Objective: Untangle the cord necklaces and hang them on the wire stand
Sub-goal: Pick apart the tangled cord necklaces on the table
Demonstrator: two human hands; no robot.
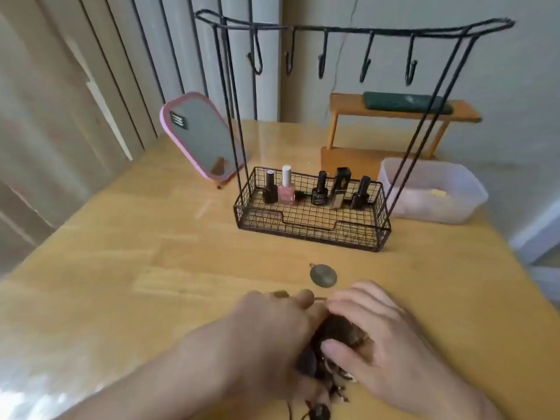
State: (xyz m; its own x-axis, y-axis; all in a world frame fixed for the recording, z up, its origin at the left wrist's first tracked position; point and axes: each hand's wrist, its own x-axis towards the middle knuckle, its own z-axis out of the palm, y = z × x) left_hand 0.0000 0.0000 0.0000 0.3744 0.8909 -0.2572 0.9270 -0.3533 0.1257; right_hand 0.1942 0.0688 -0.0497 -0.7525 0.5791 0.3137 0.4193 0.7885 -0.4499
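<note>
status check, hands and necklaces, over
Both hands gripping tangled cord necklaces on table. Wire stand hooks bare. Oval pendant lies loose ahead.

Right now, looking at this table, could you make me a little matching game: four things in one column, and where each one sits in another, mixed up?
Things:
1. pink nail polish bottle
2. oval pendant
3. tangled cord necklaces
4. pink-framed mirror

Places:
A. lying alone on the table, just beyond the hands
B. left of the wire stand, leaning back
C. in the stand's mesh basket
D. gripped between the left hand and right hand

Pairs: 1-C, 2-A, 3-D, 4-B
</note>
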